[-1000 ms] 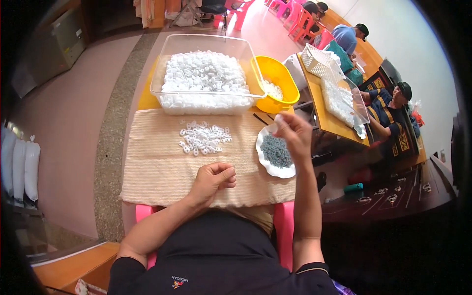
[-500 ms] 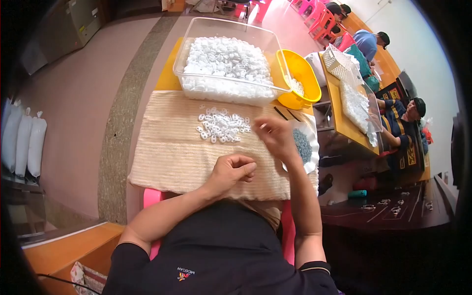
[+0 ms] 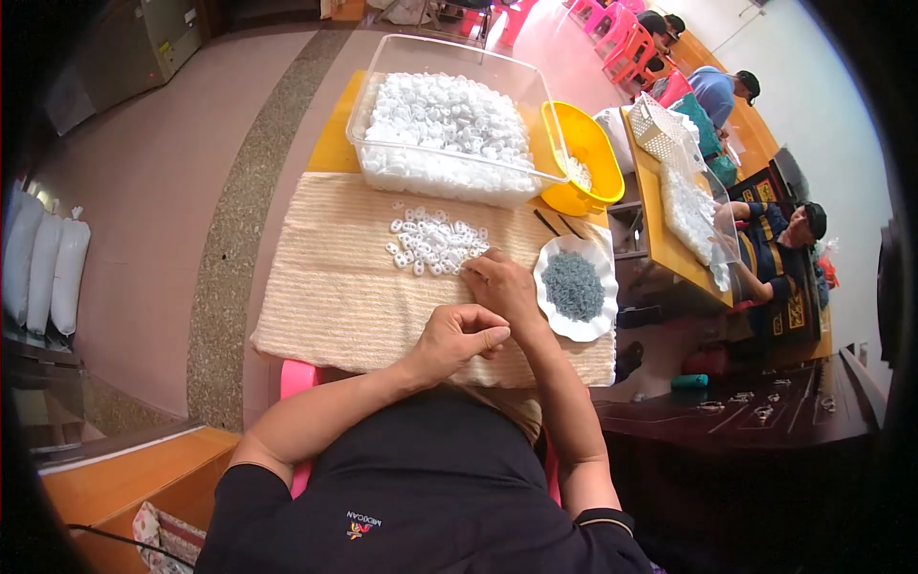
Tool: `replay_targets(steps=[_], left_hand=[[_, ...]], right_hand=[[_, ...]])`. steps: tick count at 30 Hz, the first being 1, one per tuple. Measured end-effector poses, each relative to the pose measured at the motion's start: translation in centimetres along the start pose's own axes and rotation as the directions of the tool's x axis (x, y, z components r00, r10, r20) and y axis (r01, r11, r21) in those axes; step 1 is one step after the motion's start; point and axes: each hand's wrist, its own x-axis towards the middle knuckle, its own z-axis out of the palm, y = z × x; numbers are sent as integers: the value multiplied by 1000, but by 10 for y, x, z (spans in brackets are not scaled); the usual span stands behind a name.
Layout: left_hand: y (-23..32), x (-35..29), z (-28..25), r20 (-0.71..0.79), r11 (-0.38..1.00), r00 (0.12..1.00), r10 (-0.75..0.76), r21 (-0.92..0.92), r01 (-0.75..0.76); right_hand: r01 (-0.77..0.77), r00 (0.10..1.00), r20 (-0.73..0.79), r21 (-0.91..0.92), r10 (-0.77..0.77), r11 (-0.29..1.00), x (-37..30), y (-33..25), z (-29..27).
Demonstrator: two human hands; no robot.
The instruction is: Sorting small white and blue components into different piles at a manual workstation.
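My left hand (image 3: 453,344) is closed in a pinch above the near part of a beige ribbed cloth (image 3: 325,297); whatever lies between its thumb and fingers is too small or hidden. Just beyond it, my right hand (image 3: 505,292) reaches to the right edge of a loose pile of small white plastic pieces with holes (image 3: 430,241). Its fingertips are bent together at the pile, and I cannot make out what they pinch. To the right of that hand, a white wavy-rimmed plate (image 3: 583,333) holds a heap of small grey-blue pieces (image 3: 574,285).
Behind the pile stands a clear plastic bin (image 3: 435,55) full of white pieces, beside a yellow basin (image 3: 602,143). Two thin black sticks (image 3: 547,223) lie near the basin. At right, a person (image 3: 765,230) sits at another table. Filled white bags (image 3: 67,277) stand far left.
My right hand has moved left and nearer, from beside the plate to the pile's edge, uncovering the plate. My left hand stays closed in nearly the same place.
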Motion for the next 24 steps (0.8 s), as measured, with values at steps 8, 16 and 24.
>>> replay_targets(steps=[8,16,24], left_hand=[[-2,6,-4,-258,993,959,114,21,-113],[-2,6,-3,-197,994,977,77,-65,-91],[-3,10,-11,-93,1000,996,17,7,-17]], right_hand=[[-240,965,111,730,236,640,-31,8,-21],[-149,988,134,767,71,624,-58,-4,-40],[-328,942,317,806,108,492,-59,3,-47]])
